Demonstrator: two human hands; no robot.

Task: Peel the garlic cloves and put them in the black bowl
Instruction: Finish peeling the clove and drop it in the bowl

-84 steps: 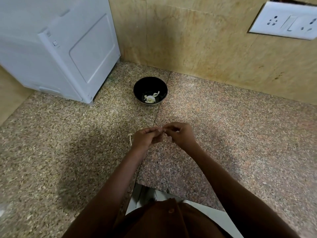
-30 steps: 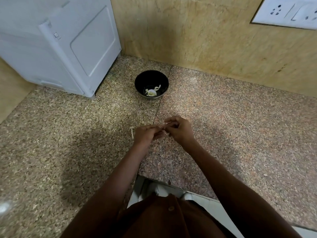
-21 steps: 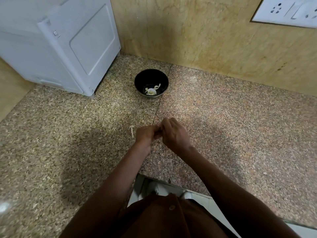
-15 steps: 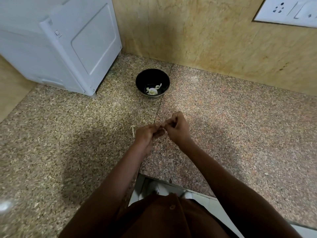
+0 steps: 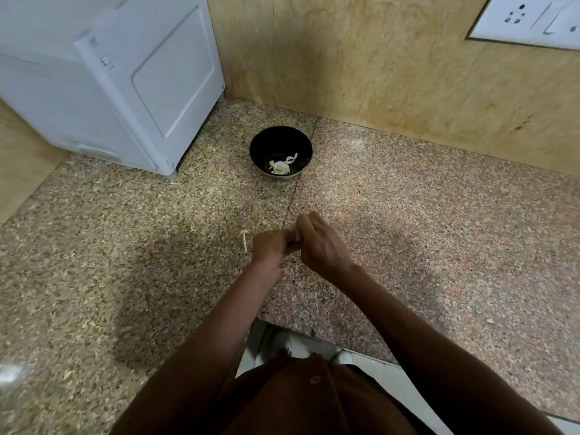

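— What have your hands got?
— My left hand (image 5: 270, 246) and right hand (image 5: 320, 243) are curled together, fingertips pinching a garlic clove (image 5: 294, 236), mostly hidden.
— And the black bowl (image 5: 260, 146)?
— At twelve o'clock from my hands on the granite counter (image 5: 439, 230), well apart, peeled garlic pieces (image 5: 280, 166) inside.

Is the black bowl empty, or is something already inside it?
Not empty: the black bowl stands upright with a few pale pieces at its bottom.

Black bowl (image 5: 280, 142), speckled brown granite counter (image 5: 439, 230), white appliance (image 5: 125, 83).
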